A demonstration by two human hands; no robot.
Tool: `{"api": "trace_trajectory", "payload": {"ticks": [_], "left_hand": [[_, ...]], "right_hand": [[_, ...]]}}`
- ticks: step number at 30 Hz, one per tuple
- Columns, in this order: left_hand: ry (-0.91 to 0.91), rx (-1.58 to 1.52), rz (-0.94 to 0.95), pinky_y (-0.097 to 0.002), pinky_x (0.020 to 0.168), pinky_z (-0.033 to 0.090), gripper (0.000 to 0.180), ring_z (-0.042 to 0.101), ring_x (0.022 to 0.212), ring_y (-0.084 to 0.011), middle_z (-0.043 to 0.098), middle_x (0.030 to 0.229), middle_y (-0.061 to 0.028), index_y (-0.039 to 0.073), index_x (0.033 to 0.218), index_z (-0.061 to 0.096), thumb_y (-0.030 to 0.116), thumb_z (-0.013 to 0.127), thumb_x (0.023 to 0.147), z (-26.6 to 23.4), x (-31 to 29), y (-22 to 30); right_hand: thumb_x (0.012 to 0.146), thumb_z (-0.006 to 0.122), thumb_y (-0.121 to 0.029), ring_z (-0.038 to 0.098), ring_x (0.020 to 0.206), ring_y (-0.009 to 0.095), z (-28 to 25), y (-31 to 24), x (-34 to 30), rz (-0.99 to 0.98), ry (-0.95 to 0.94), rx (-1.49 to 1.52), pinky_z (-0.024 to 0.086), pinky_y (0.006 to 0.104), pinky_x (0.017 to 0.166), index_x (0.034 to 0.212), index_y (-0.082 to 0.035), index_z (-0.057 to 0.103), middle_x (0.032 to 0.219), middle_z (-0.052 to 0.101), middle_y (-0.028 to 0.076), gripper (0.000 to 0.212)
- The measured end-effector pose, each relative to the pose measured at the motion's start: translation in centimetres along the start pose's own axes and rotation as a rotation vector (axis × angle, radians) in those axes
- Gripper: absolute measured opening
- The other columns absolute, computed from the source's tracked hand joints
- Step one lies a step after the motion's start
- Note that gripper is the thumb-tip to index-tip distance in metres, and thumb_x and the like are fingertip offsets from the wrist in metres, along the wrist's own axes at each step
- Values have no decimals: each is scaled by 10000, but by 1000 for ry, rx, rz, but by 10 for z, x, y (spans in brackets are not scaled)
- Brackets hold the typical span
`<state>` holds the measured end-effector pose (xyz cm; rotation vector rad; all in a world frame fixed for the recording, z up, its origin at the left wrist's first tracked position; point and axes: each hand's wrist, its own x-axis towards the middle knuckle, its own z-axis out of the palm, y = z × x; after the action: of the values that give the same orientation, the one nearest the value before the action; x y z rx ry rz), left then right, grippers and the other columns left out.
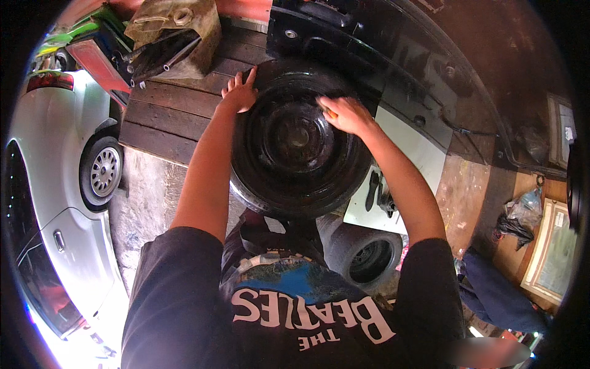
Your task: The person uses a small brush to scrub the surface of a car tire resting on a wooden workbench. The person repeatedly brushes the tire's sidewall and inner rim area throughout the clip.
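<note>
In front of me lies a black wheel [300, 138], flat on a dark wooden plank bench, its steel rim dark and shiny in places. My left hand [239, 93] rests on the far left edge of its tyre, fingers spread. Over the right far side of the rim, my right hand [348, 115] is closed around a small tool with an orange-yellow handle [332, 114]. Most of that tool is hidden by my fingers, and its kind cannot be made out.
A dirty plastic canister [178, 31] with a cut-open side stands on the planks [163, 120] at far left. To the right is a white board [402, 144] bearing dark tools [373, 189]. Below it lies another tyre [362, 252]. A silver car [74, 184] is parked left.
</note>
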<state>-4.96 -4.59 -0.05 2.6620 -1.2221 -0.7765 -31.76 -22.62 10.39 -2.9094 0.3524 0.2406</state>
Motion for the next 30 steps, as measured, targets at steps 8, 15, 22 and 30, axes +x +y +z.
{"api": "trace_trajectory", "payload": {"ticks": [8, 15, 22, 30], "left_hand": [[19, -15, -7, -645, 1151, 273, 764, 231, 1511, -424, 149, 1672, -164, 430, 1611, -3, 417, 490, 1027, -2, 2, -4], [26, -28, -3, -641, 1162, 257, 767, 216, 1519, -409, 139, 1679, -150, 431, 1610, 6, 445, 496, 1021, -2, 1, -2], [11, -16, -26, -641, 1170, 244, 764, 203, 1526, -400, 125, 1685, -143, 437, 1609, -5, 437, 488, 1025, -1, 2, 0], [-9, -25, -34, -643, 1170, 244, 762, 190, 1531, -399, 102, 1690, -146, 439, 1607, -28, 422, 475, 1033, -6, -1, 2]], "right_hand": [[906, 609, -192, 694, 869, 411, 20, 15, -18, 109, -120, -23, 572, 511, 753, 1208, -183, 648, 923, 710, 205, 304], [898, 629, -256, 695, 878, 425, 67, -38, -83, 431, -125, 79, 566, 516, 828, 1092, -77, 681, 923, 727, 210, 269], [981, 556, -210, 617, 481, 154, 81, -124, -91, 801, -272, 1216, 492, 292, 425, 901, -31, 593, 630, 633, 77, 199], [891, 636, -190, 705, 693, 388, 47, -62, -98, 373, 79, -53, 575, 501, 637, 1095, -66, 582, 766, 690, 205, 245]]}}
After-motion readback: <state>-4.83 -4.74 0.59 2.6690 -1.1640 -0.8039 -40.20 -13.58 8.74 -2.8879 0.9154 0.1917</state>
